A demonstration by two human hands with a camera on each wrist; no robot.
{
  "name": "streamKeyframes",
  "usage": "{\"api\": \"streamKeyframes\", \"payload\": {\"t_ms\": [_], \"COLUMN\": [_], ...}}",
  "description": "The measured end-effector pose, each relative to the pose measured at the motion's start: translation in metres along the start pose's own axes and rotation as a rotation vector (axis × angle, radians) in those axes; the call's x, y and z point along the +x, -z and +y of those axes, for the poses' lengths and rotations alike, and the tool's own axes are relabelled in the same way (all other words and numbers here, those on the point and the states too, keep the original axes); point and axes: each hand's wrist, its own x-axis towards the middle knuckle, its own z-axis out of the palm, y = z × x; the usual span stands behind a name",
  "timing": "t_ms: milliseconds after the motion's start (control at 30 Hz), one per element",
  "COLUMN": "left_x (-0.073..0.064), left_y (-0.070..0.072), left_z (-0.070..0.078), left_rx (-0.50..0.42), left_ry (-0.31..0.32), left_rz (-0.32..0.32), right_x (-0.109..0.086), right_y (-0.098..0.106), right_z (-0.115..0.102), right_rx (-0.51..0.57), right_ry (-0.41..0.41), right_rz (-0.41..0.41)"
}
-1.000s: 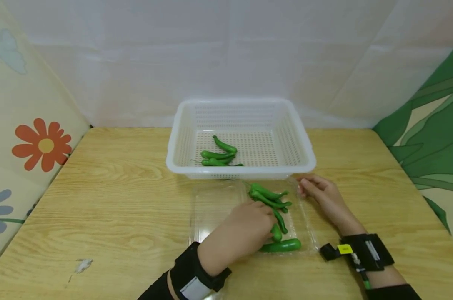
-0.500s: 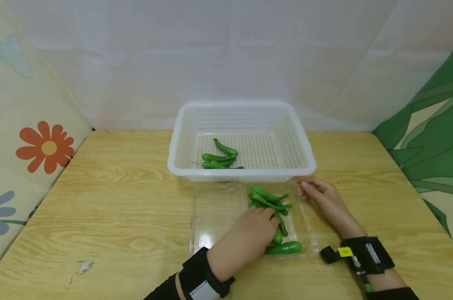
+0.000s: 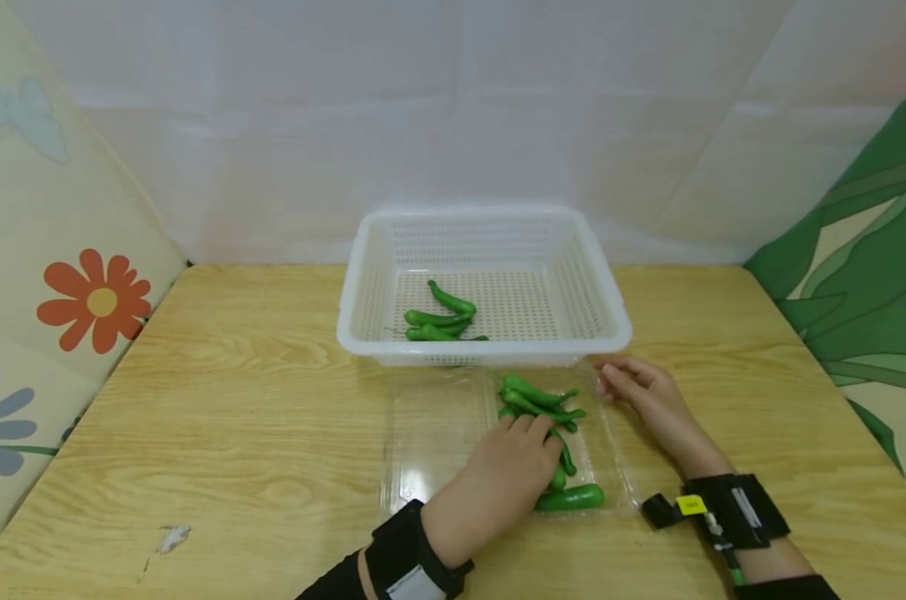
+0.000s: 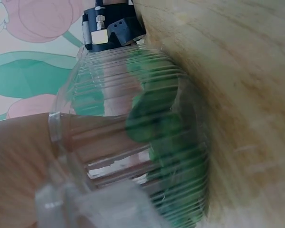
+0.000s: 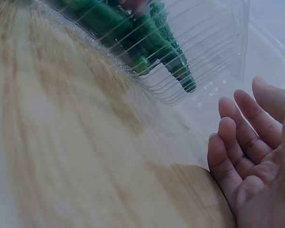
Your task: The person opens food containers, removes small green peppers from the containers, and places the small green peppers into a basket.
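Observation:
Several green peppers [image 3: 531,387] lie in the right half of an opened clear plastic box [image 3: 426,425]. My left hand [image 3: 508,467] reaches over that half from the front, its fingers bent down among the peppers. The hand covers its own fingertips, so I cannot tell whether they pinch a pepper. Through the ribbed box wall, the left wrist view shows the hand beside the blurred peppers [image 4: 154,114]. My right hand [image 3: 643,392] rests at the box's back right corner. In the right wrist view its fingers [image 5: 244,137] are loosely bent, with nothing in them.
Right behind the box stands a white perforated plastic basket [image 3: 355,321], with several more green peppers [image 3: 441,319] at its front left. A wooden table [image 3: 257,417] lies beneath. Patterned panels border the sides and a white sheet [image 3: 453,125] hangs behind.
My left hand has shifted slightly right and forward over the peppers, covering more of the front one's left end. My right hand stays at the corner. The head view has tipped up slightly.

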Motion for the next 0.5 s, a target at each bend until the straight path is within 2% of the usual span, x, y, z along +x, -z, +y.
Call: {"api": "streamKeyframes", "payload": {"t_ms": [300, 500], "left_x": [-0.0009, 0.0012], "left_y": [-0.0017, -0.0004], "left_z": [0.0007, -0.0026], "left_rx": [-0.009, -0.030], "left_ry": [0.024, 0.020], "left_rz": [-0.005, -0.069], "right_x": [-0.0015, -0.0008], "right_y": [-0.0021, -0.0012], "right_z": [0.0004, -0.0020], "right_rx": [0.035, 0.022], "right_ry": [-0.013, -0.003], "right_rz": [-0.004, -0.003]}}
